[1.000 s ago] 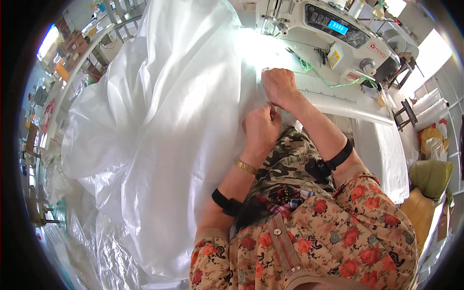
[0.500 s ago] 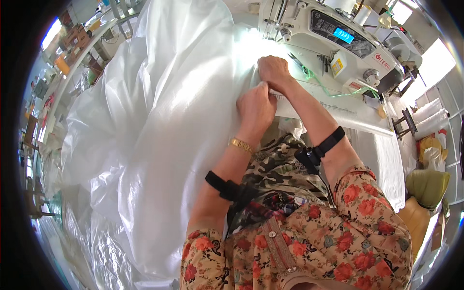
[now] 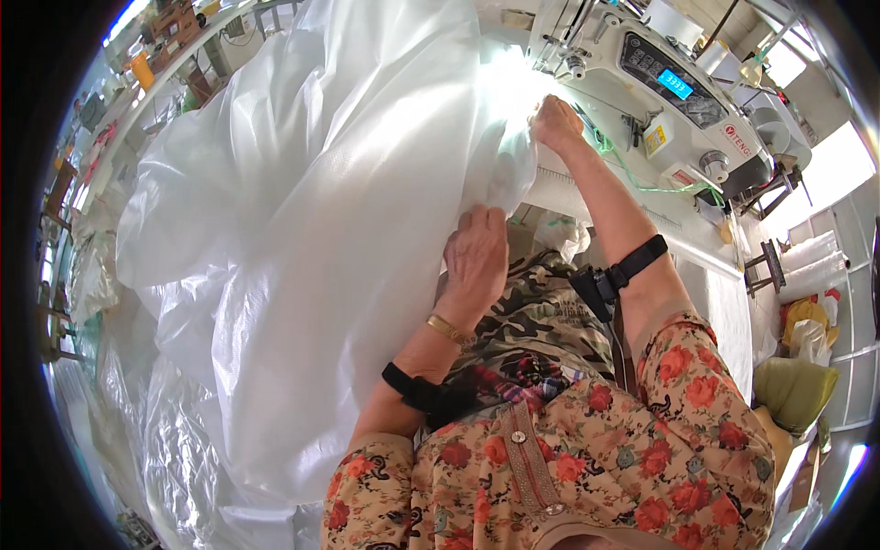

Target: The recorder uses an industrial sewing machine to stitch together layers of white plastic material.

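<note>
A large white translucent plastic sheet (image 3: 302,229) lies in loose folds from the sewing machine (image 3: 669,82) down past my left side. My right hand (image 3: 557,121) is closed on its edge, just below the bright lamp glare by the needle area. Closer to my body, my left hand (image 3: 478,249) pinches the same sheet at its near edge, fingers bent over it. The glare hides the needle and the part of the sheet beneath it.
Green ribbon (image 3: 623,170) trails across the machine table beside a small white bottle (image 3: 657,136) with a yellow label. A dark stool (image 3: 768,268) and an olive sack (image 3: 794,394) stand at the right. Crumpled clear plastic (image 3: 179,440) lies lower left.
My left hand has come down toward my body, away from my right hand. The sheet's edge now stretches between them. The whole view has shifted slightly.
</note>
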Tool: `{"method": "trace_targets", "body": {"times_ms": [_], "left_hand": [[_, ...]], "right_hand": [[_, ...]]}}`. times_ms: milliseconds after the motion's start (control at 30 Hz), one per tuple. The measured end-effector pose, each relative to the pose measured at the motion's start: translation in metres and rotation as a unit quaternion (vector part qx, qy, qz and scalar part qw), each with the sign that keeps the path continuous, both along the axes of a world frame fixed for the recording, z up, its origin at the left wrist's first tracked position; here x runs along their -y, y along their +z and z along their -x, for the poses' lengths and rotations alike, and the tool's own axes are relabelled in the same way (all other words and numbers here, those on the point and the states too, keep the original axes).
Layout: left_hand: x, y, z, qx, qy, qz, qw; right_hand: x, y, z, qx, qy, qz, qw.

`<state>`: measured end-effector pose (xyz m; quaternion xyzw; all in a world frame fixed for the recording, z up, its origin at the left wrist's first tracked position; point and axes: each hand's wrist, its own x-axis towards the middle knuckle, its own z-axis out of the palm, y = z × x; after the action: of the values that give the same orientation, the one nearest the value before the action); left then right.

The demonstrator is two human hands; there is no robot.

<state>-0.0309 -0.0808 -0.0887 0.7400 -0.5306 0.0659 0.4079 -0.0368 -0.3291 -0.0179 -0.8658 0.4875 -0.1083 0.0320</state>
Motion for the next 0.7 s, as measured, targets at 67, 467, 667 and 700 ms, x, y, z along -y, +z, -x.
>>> {"method": "trace_targets", "body": {"times_ms": [67, 467, 667, 700], "left_hand": [[-0.012, -0.007, -0.005, 0.044, 0.013, -0.002, 0.999], [-0.026, 0.012, 0.0, -0.064, -0.111, 0.046, 0.991], [-0.027, 0.01, -0.001, -0.081, -0.122, 0.044, 0.988], [-0.028, 0.01, -0.001, -0.081, -0.124, 0.045, 0.988]], "right_hand": [[-0.006, 0.004, -0.002, -0.011, -0.001, -0.009, 1.0], [-0.018, 0.002, 0.003, -0.028, -0.015, 0.045, 0.998], [-0.029, -0.017, 0.017, 0.135, -0.027, 0.069, 0.988], [-0.029, -0.019, 0.016, 0.131, -0.047, 0.072, 0.988]]}}
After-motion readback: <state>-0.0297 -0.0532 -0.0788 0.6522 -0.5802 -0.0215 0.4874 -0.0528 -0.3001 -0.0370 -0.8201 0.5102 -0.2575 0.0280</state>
